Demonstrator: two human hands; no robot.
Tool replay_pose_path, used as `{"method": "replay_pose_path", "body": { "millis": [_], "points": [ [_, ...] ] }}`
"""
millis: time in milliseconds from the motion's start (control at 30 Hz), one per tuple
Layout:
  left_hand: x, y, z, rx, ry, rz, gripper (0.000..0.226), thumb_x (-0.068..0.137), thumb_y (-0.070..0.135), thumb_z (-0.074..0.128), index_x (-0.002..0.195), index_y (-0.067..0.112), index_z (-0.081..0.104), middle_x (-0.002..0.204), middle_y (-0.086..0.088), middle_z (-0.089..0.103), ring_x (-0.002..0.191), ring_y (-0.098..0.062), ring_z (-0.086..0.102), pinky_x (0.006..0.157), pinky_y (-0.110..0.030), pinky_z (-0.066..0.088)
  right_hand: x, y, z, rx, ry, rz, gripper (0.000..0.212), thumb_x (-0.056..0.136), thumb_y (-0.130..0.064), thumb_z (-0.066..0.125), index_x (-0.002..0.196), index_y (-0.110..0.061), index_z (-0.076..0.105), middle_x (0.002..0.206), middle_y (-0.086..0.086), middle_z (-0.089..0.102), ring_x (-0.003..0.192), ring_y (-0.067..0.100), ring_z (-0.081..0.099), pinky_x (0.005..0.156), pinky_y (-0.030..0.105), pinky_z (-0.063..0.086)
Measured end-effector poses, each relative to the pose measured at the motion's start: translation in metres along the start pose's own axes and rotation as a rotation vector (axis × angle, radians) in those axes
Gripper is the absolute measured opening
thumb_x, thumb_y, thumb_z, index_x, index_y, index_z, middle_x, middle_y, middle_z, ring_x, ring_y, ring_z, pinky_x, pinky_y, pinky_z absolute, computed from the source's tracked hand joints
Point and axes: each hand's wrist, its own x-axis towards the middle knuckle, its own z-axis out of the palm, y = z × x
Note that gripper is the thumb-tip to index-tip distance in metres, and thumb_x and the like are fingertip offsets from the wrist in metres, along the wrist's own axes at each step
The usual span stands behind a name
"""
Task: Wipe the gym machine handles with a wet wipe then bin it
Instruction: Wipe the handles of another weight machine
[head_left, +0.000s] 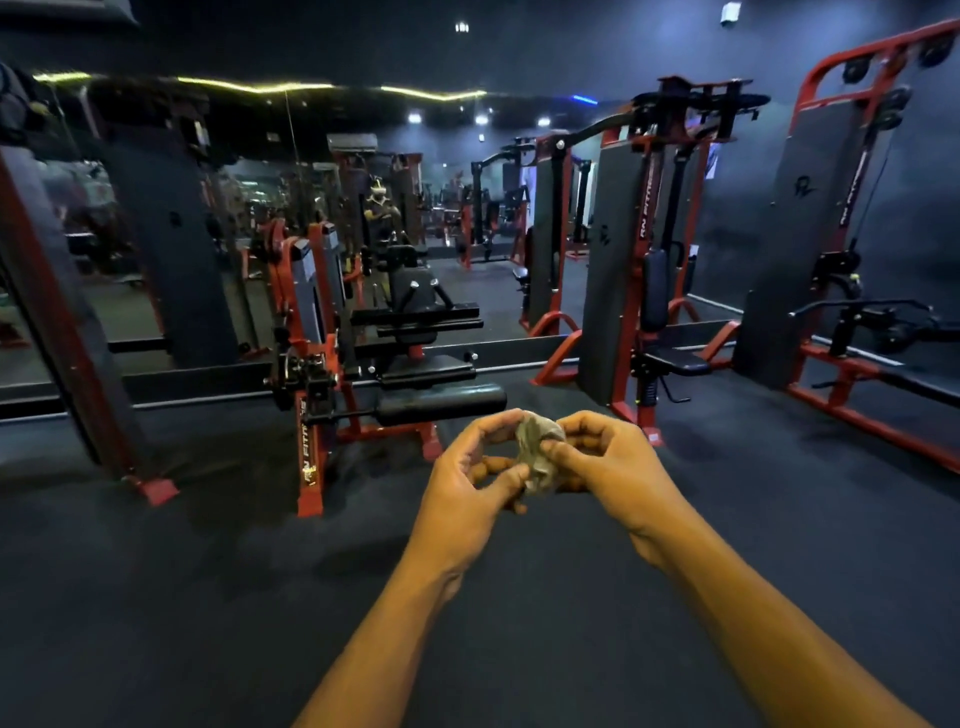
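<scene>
Here, the left hand (475, 470) and right hand (605, 457) pinch a crumpled wet wipe (540, 449) between their curled fingers (511, 475).

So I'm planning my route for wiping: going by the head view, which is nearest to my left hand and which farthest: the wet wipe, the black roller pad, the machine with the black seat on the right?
1. wet wipe: pinched by the left hand and the right hand.
2. black roller pad: just beyond, slightly left.
3. machine with the black seat: farther, to the right.
</scene>
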Motion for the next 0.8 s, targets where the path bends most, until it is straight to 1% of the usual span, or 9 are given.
{"method": "replay_pose_path", "body": {
  "millis": [100,167,333,433,500,600,667,733,800],
  "points": [
    [0.061,-0.025,-0.022,-0.047,0.035,-0.040,0.039,0.098,0.004,0.064,0.125,0.033,0.064,0.109,-0.004,0.075,0.089,-0.022,0.073,0.058,-0.028,0.053,0.062,0.014,0.010,0.005,0.021,0.025,0.005,0.095,-0.011,0.066,0.099,-0.009,0.069,0.088,0.013,0.076,0.085,0.031,0.074,0.076,0.040,0.061],
    [0.101,-0.041,-0.032,-0.059,0.016,-0.051,0.034,0.098,0.011,0.067,0.121,0.035,0.065,0.100,-0.009,0.075,0.084,-0.024,0.072,0.058,-0.029,0.051,0.098,0.022,0.014,0.015,0.033,0.030,0.006,0.096,-0.010,0.065,0.100,-0.008,0.069,0.088,0.013,0.076,0.085,0.030,0.075,0.078,0.042,0.061],
    [0.182,-0.082,-0.038,-0.023,-0.109,-0.093,0.043,0.092,0.006,0.073,0.121,0.037,0.065,0.103,-0.005,0.074,0.096,-0.022,0.073,0.078,-0.033,0.060,0.175,0.049,0.010,0.047,0.138,0.046,0.008,0.096,-0.006,0.062,0.102,-0.006,0.067,0.090,0.014,0.075,0.085,0.031,0.075,0.077,0.044,0.062],
    [0.231,-0.109,-0.039,-0.004,-0.096,-0.094,0.031,0.096,0.012,0.069,0.116,0.036,0.064,0.100,-0.004,0.075,0.084,-0.019,0.072,0.066,-0.028,0.055,0.224,0.069,0.008,0.056,0.150,0.049,0.008,0.097,-0.009,0.063,0.102,-0.007,0.068,0.089,0.015,0.075,0.084,0.032,0.074,0.077,0.047,0.061],
    [0.265,-0.128,-0.038,0.024,-0.072,-0.094,0.025,0.099,0.014,0.066,0.113,0.034,0.065,0.099,-0.002,0.074,0.075,-0.010,0.068,0.055,-0.021,0.048,0.259,0.087,0.006,0.068,0.155,0.052,0.008,0.097,-0.011,0.062,0.103,-0.008,0.068,0.088,0.015,0.075,0.083,0.032,0.074,0.076,0.046,0.061],
    [0.315,-0.161,-0.038,0.062,-0.054,-0.087,0.023,0.099,0.014,0.066,0.113,0.032,0.066,0.100,-0.001,0.074,0.073,-0.008,0.068,0.052,-0.019,0.046,0.313,0.117,0.001,0.121,0.154,0.063,0.009,0.097,-0.013,0.063,0.105,-0.010,0.067,0.090,0.013,0.075,0.084,0.030,0.074,0.073,0.043,0.061],
    [0.353,-0.184,-0.038,0.102,-0.035,-0.077,0.021,0.097,0.017,0.069,0.113,0.030,0.066,0.099,-0.002,0.074,0.075,-0.015,0.070,0.055,-0.029,0.052,0.351,0.137,-0.005,0.149,0.111,0.069,0.014,0.094,-0.014,0.067,0.108,-0.013,0.067,0.095,0.011,0.076,0.088,0.027,0.074,0.075,0.042,0.061],
    [0.387,-0.203,-0.039,0.131,-0.019,-0.086,0.020,0.095,0.018,0.072,0.112,0.028,0.068,0.100,-0.002,0.075,0.088,-0.021,0.072,0.069,-0.040,0.061,0.389,0.152,-0.011,0.133,0.068,0.077,0.017,0.092,-0.015,0.070,0.110,-0.015,0.068,0.098,0.009,0.076,0.090,0.025,0.075,0.077,0.041,0.061],
    [0.427,-0.221,-0.038,0.138,-0.015,-0.111,0.019,0.094,0.013,0.072,0.110,0.023,0.069,0.101,-0.002,0.075,0.095,-0.021,0.072,0.079,-0.040,0.062,0.432,0.168,-0.017,0.153,0.074,0.080,0.012,0.093,-0.011,0.068,0.105,-0.012,0.070,0.094,0.010,0.076,0.087,0.026,0.074,0.075,0.040,0.061]
  ]
}}
